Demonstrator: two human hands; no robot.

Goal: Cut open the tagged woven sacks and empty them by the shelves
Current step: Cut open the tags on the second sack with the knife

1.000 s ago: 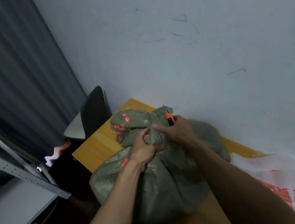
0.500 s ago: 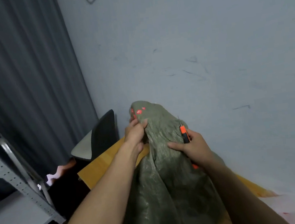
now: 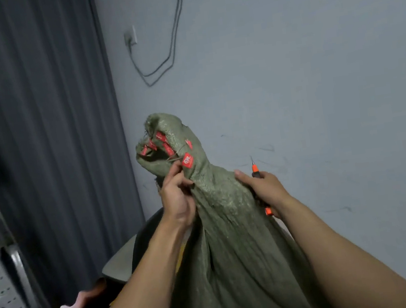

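A green woven sack (image 3: 230, 241) hangs lifted in front of me, its bunched neck raised against the grey wall. Several red tags (image 3: 187, 160) dangle from the tied top. My left hand (image 3: 176, 196) grips the left side of the neck just below the tags, fingers pinching the fabric. My right hand (image 3: 264, 187) grips the right side of the neck and also holds an orange utility knife (image 3: 255, 170), whose thin blade points up. The sack's lower part runs out of view below.
A metal shelf frame (image 3: 8, 259) stands at the left edge. Dark curtains (image 3: 36, 125) hang behind it. A black chair (image 3: 132, 252) sits behind the sack, low against the wall. Cables (image 3: 170, 43) hang on the wall above.
Both hands have lifted the sack's neck up off the wooden table, and the view has tilted up with it. The tied, tagged top now stands well above my hands.
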